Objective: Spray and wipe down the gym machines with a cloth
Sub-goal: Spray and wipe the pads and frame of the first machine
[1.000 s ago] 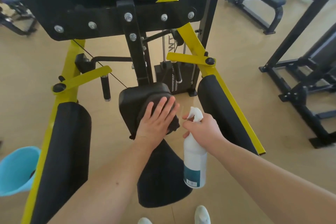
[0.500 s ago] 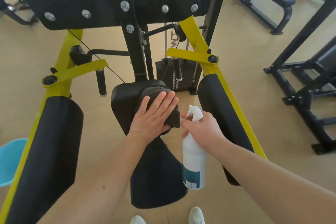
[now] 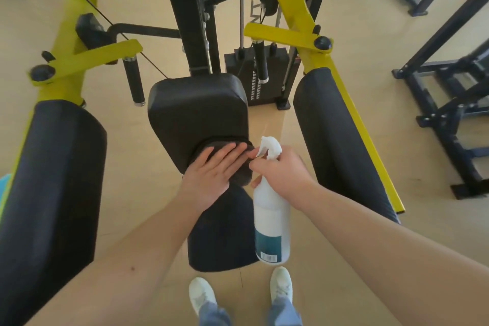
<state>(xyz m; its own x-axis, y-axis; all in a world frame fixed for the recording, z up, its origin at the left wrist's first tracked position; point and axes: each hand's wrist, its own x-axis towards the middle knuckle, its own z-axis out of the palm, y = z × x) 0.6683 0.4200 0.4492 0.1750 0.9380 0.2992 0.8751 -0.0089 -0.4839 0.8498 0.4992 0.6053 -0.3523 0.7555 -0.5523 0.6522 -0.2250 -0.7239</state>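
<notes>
The left hand (image 3: 211,174) lies flat, fingers straight and together, and presses a dark cloth (image 3: 243,176) against the near edge of the centre pad (image 3: 195,111) of the machine (image 3: 285,36). Most of the cloth is hidden under the palm, and only a folded rim shows past the fingertips and off the hand's right side. Just to the right of those fingertips, the right hand (image 3: 283,169) grips the neck of a white spray bottle (image 3: 271,222). Its fingers curl round below the trigger head, and the nozzle points toward the cloth and the pad. The body of the bottle hangs down below this hand, beside a lower pad (image 3: 222,233) that sits under both wrists. The cloth looks soft, limp and light, so it will probably bunch or slide unless a spread palm holds it down, as it does now. The pad looks like smooth cushioned vinyl, which should give a little under pressure and turn slick once wet. The bottle seems to be rigid plastic and not heavy. The neck is the sensible place to hold it, with a forefinger free for the trigger, since the smooth body could slip in a damp hand. Further out from each hand stand long black arm pads (image 3: 333,140) on yellow bars.
</notes>
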